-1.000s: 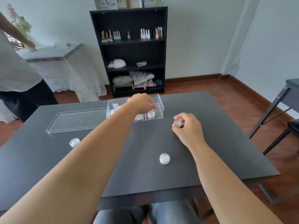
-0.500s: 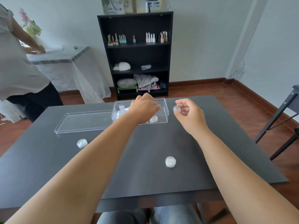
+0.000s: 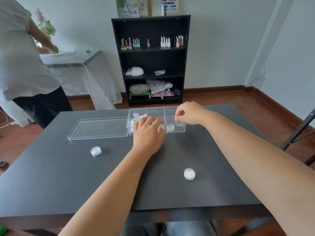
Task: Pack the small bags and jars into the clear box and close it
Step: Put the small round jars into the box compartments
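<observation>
The right hand [image 3: 190,113] hangs over the right-end compartment of the clear box [image 3: 156,111], its thumb and forefinger curled toward each other above a small jar [image 3: 179,123] that sits low in that compartment; whether the fingertips are touching the jar or have just parted from it cannot be told. Just to the left of that pinch, in the same compartment, a second jar with a pale lid [image 3: 170,128] lies against the near wall. The left hand [image 3: 148,133] rests palm down against the near wall of the box's middle section, fingers loosely spread and closed on nothing visible; what lies beneath them is hidden. Beyond the left hand's knuckles, the left compartment holds small bags [image 3: 139,115], one with a pale pink patch. The box's clear lid [image 3: 98,128] lies flat on the dark table [image 3: 68,176], touching the box's left end, to the left of the left hand. Two more jars stand outside the box: one [image 3: 96,151] well to the left of the left wrist, another [image 3: 189,174] nearer the person, between the two forearms.
</observation>
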Available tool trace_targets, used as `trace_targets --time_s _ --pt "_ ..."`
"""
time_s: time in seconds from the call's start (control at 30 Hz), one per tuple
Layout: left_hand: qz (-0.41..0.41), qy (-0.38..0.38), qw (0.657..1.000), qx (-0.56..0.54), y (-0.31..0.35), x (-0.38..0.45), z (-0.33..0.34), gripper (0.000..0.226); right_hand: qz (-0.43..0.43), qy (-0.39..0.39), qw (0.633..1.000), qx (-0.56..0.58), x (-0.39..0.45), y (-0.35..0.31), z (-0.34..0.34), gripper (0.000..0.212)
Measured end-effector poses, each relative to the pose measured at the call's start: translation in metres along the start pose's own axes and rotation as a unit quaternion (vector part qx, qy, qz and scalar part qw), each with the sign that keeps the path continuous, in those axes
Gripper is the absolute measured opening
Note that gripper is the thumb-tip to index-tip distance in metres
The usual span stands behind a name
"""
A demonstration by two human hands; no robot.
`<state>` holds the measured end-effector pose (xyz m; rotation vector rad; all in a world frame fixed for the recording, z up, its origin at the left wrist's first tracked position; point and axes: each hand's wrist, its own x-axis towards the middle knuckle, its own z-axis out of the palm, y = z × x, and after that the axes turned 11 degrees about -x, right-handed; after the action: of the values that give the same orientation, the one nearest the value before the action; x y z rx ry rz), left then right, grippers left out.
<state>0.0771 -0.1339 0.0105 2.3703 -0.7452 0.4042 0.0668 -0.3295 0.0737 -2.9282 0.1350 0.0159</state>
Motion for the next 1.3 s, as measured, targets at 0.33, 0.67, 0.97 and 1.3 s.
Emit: trace_targets --time_s 0.33,0.67,0.97,1.3 --pt "0.007 0.045 0.999 0.003 -0.001 -0.004 0.007 0.024 0.010 0.005 0.993 -0.121 -0.003 -0.011 0.006 0.062" --pt "0.014 0.045 0.999 -0.023 0.000 -0.007 0.005 0.028 0.016 0.035 0.999 -0.031 -0.012 -0.002 0.015 0.061" --pt "-0.012 0.112 0.989 -0.099 -0.012 -0.035 -0.031 0.030 -0.055 0.176 0.970 0.161 -0.094 0.003 0.032 0.023" --pt "-0.223 0.071 0.972 -0.017 -0.094 -0.086 -0.088 0.023 -0.071 -0.052 0.980 0.176 -0.151 0.005 0.054 0.042"
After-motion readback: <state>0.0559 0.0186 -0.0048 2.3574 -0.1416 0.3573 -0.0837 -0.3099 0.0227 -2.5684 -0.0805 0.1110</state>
